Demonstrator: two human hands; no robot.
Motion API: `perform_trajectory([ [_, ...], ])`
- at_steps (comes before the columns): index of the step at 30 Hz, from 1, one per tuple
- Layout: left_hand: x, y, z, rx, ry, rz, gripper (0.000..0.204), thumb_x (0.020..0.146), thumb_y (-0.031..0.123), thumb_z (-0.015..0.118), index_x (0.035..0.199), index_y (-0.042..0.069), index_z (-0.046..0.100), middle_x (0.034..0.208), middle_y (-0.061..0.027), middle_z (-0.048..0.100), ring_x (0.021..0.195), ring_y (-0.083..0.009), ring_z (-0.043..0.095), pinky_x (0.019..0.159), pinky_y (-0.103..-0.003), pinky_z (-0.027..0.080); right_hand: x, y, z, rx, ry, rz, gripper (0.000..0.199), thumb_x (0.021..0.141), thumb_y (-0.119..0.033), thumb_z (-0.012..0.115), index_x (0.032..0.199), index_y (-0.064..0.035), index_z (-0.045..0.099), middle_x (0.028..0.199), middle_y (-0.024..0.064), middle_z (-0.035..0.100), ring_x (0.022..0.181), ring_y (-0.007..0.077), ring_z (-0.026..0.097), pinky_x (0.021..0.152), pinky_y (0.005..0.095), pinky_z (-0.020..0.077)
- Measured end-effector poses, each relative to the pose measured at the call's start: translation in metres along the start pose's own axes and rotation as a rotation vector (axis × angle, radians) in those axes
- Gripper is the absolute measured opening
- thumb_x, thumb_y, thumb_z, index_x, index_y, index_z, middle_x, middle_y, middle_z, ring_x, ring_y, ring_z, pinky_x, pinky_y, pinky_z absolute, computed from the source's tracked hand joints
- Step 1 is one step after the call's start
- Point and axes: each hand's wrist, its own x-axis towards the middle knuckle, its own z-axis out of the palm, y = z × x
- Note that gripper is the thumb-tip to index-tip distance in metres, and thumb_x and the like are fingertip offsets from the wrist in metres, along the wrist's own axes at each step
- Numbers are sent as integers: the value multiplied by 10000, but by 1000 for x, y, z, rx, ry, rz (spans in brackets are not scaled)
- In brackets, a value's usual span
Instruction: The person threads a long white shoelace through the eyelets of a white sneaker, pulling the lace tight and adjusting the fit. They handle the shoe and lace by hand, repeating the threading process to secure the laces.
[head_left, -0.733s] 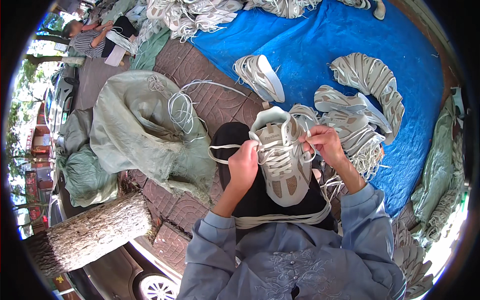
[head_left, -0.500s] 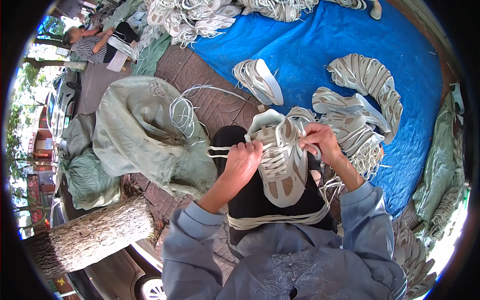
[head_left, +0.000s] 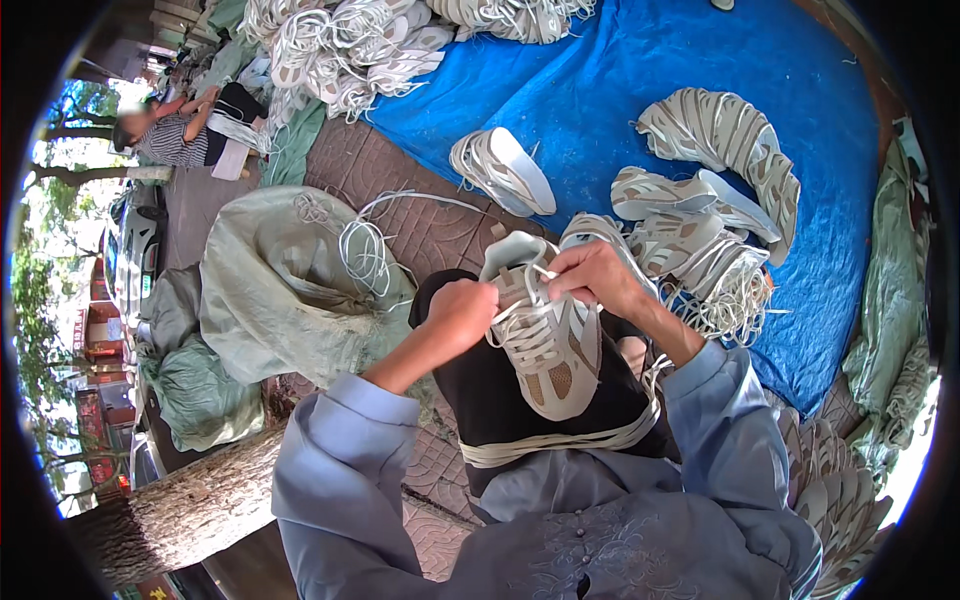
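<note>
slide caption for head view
Left hand and right hand at the laces of a beige sneaker, blue tarp beyond.

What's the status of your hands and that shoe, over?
Left hand and right hand gripping white shoelace. Beige-and-white sneaker resting on black trousers. Loose cream laces draped across trousers, near its toe.

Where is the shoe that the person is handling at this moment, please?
In the head view, the shoe is just right of centre, on the black trousers, with the left hand and the right hand at its laces.
</note>
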Motion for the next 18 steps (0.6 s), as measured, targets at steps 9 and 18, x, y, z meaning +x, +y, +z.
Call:
perform_trajectory([
  [9, 0, 12, 4, 186, 508, 399, 42, 660, 41, 552, 689, 47, 522, 673, -77, 511, 725, -243, 502, 659, -349, 418, -2, 14, -8, -586, 70, -559, 102, 690, -108, 627, 744, -23, 642, 633, 48, 572, 548, 127, 536, 486, 253, 406],
  [18, -18, -3, -12, -39, 554, 347, 127, 669, 57, 614, 792, 37, 590, 795, -76, 561, 777, -248, 532, 688, -335, 438, 3, 19, -7, -637, 81, -639, 99, 667, -86, 612, 712, 3, 613, 689, 79, 592, 635, 197, 567, 577, 282, 444],
])
